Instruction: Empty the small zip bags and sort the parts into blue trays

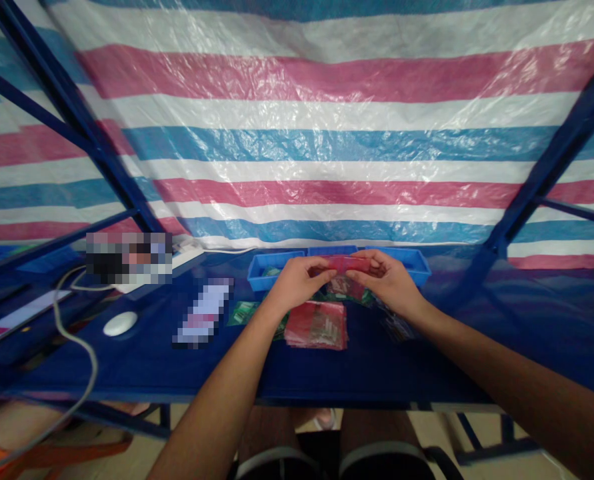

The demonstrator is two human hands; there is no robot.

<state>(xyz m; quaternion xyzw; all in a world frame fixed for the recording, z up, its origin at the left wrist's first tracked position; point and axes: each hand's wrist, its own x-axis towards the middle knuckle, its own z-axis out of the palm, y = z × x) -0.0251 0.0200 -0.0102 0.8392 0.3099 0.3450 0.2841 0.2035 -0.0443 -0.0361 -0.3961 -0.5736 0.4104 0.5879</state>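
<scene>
In the head view, the left hand (299, 281) and the right hand (391, 283) share the grip, thumbs and fingers pinched on opposite ends of a red packet (345, 265) whose long axis appears to run left to right between them. A stack of red packets (317, 327) lies on the body side of the grip and slightly left, nearer the left hand; blue trays (421, 269) stand just beyond it, and the worktop (309, 378) stretches on rightward, seemingly the roomier side, its front edge past the stack.
</scene>
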